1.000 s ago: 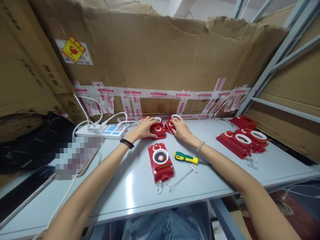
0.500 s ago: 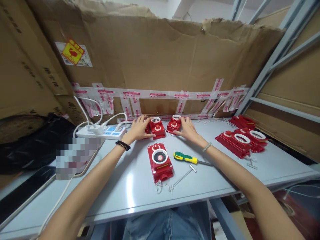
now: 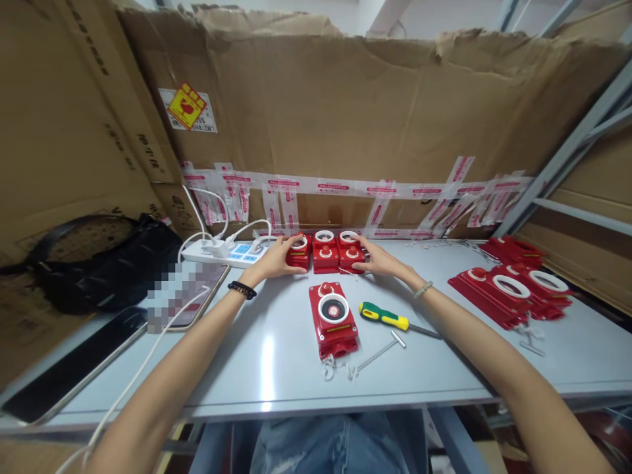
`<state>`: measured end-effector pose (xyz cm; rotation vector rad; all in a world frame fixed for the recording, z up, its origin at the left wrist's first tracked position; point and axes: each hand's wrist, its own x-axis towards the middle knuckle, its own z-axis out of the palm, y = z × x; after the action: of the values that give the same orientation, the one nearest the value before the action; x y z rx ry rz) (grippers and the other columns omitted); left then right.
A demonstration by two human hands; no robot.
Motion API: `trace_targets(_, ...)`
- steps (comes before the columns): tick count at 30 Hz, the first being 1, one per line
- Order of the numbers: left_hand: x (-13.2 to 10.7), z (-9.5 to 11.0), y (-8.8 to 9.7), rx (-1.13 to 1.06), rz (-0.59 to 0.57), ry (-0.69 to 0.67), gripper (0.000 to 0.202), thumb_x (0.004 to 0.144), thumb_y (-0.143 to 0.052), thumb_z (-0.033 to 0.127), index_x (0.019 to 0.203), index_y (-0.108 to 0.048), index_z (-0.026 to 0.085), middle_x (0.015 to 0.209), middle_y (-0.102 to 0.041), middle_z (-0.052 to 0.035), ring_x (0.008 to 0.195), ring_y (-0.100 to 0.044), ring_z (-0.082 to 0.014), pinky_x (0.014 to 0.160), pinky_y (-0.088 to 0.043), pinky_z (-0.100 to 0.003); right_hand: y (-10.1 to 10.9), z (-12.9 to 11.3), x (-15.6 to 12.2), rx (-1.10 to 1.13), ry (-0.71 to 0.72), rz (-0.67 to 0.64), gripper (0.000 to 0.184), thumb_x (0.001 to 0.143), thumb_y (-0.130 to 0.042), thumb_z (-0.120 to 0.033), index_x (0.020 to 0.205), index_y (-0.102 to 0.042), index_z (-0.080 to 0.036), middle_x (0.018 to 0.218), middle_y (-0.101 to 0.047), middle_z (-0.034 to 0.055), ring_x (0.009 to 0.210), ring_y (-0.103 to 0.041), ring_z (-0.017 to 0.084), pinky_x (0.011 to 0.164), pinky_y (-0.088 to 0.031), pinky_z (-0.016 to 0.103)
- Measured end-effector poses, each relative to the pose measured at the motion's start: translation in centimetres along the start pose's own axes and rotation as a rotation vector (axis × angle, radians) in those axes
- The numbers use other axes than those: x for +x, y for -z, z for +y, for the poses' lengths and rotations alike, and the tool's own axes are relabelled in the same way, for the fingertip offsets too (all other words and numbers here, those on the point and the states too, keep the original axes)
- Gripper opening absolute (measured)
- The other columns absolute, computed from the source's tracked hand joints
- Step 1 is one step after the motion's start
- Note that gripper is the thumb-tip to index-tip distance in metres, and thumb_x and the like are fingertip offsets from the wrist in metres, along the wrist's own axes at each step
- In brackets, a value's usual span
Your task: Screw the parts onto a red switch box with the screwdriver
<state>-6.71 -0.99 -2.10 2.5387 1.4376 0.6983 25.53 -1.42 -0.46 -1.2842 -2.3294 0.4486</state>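
Hands are set at both ends of a row behind the lone red alarm box: the leftmost box is grasped by the left hand, the rightmost box by the right hand. Farther behind the lone box, a taped cardboard carton is stood; beneath, a pale tabletop is spread. Well to its right, a box cluster is kept, apparently three, though overlap obscures the count. Three boxes are lined up closely, the middle box included; the lone box and cluster are left outside. Just right of the lone box, a green-and-yellow screwdriver and a smaller T-shaped metal hammer are laid.
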Motion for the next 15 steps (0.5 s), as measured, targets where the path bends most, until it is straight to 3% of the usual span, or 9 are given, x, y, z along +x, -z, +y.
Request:
trace_targets(5,-0.4,0.6,-0.2,0.039,0.061,0.055,0.087,0.066,-0.078,0.045,0.139,-0.035,0.025,0.133,-0.036,-0.0133,0.120,-0.051,-0.0309,0.100,-0.044,-0.043,-1.2,-1.1,0.8,-0.045,-0.021,0.051,0.081,0.080,-0.062,-0.028,0.146,-0.018,-0.012,0.139,-0.050,0.0172,0.119,-0.056,0.023,0.099,-0.044,0.037)
trace_targets(9,-0.8,1.8,0.0,0.099,0.112,0.092,0.078,0.071,-0.076,0.040,0.136,-0.038,0.021,0.138,-0.032,-0.0166,0.128,-0.040,-0.0363,0.102,-0.039,-0.049,-0.5,-2.0,0.5,-0.159,-0.080,0.106,0.075,0.079,-0.064,-0.034,0.142,-0.031,-0.012,0.140,-0.048,0.0192,0.124,-0.051,0.030,0.100,-0.041,0.045)
trace_targets(12,-1.2,3.2,0.5,0.146,0.108,0.065,0.066,0.079,-0.068,0.039,0.136,-0.039,0.023,0.138,-0.036,-0.0153,0.129,-0.038,-0.0359,0.101,-0.038,-0.052,2.7,-2.0,-2.2,-0.270,-0.155,0.199,0.063,0.080,-0.061,-0.041,0.134,-0.044,-0.014,0.140,-0.049,0.0165,0.129,-0.044,0.032,0.107,-0.032,0.049)
trace_targets(15,-1.8,4.6,1.1,0.226,0.082,0.006,0.053,0.087,-0.058,0.037,0.134,-0.041,0.022,0.134,-0.043,-0.0145,0.124,-0.043,-0.0338,0.095,-0.042,-0.050,8.1,-0.3,-7.5,-0.363,-0.271,0.283,0.062,0.076,-0.062,-0.048,0.127,-0.053,-0.013,0.134,-0.054,0.0177,0.126,-0.046,0.034,0.108,-0.031,0.048)
